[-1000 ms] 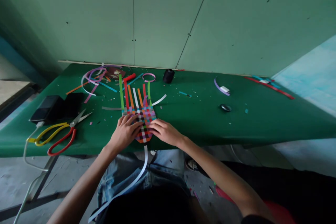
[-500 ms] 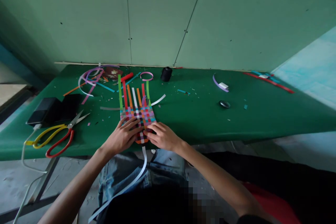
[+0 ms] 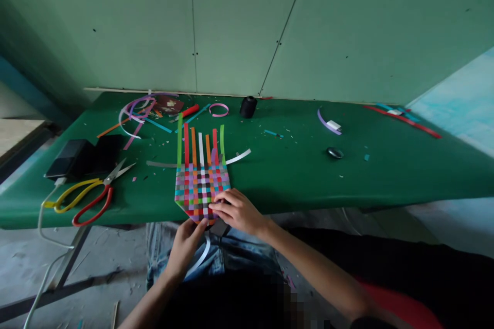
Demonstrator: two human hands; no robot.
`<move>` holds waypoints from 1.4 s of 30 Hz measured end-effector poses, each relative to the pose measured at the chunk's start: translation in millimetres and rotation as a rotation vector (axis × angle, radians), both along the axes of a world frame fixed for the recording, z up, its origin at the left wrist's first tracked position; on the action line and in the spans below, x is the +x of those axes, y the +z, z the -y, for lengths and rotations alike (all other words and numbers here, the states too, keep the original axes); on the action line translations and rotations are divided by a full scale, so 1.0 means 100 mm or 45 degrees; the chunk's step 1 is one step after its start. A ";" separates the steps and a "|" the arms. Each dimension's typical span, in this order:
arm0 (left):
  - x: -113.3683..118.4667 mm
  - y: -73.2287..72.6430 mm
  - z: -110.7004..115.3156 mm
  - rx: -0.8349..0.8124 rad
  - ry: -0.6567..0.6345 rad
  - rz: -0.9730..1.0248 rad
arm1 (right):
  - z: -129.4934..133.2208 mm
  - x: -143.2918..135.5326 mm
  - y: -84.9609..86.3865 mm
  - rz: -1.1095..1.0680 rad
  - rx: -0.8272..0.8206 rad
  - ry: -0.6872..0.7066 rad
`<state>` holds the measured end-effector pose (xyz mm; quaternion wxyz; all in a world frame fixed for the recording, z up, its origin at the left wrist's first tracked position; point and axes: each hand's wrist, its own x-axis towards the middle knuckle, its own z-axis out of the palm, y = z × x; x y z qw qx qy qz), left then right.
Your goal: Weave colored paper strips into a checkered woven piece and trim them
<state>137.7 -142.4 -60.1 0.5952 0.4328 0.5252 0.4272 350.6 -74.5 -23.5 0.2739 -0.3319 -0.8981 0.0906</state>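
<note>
A checkered mat woven from coloured flat strips (image 3: 200,184) lies at the table's front edge, its pointed lower end toward me. Loose strip ends in green, red, orange and white fan out from its far side. My left hand (image 3: 184,244) grips the near tip, thumb on top and the other fingers hidden underneath. On the lower right edge rest the bent fingers of my right hand (image 3: 237,211), closed against the weave; its thumb is hard to see. A long white strip (image 3: 203,254) hangs from the tip over my lap.
Yellow-and-red scissors (image 3: 106,185) lie half open at left, by a black box (image 3: 69,157) with a white cable. Tangled strips (image 3: 135,113), a black thread spool (image 3: 248,107) and a pink ring (image 3: 218,110) sit farther back. A dark oval object (image 3: 334,152) is to the right.
My left hand has slid off the top of the mat down to its near tip, uncovering the weave. The right hand stays by the lower right edge. The camera view has shifted slightly.
</note>
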 end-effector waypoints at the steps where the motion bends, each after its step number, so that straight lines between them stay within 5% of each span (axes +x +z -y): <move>1: 0.08 -0.01 -0.03 -0.065 0.070 0.105 | 0.03 -0.01 0.02 -0.022 -0.026 0.002; 6: 0.25 -0.07 -0.03 -0.138 0.213 0.317 | 0.19 -0.09 0.14 -0.297 -0.274 -0.109; 16: 0.22 0.14 0.09 0.032 0.159 0.065 | 0.36 -0.22 0.48 -0.375 -0.643 -0.478; 30: 0.24 0.15 0.09 0.126 0.225 -0.151 | 0.39 -0.32 0.45 -0.294 -0.682 -0.605; 39: 0.22 0.11 0.07 0.210 0.193 -0.382 | 0.23 -0.28 0.39 -0.526 -1.241 -0.596; 42: 0.19 0.10 0.05 0.200 0.174 -0.356 | 0.19 -0.27 0.37 -0.544 -1.258 -0.560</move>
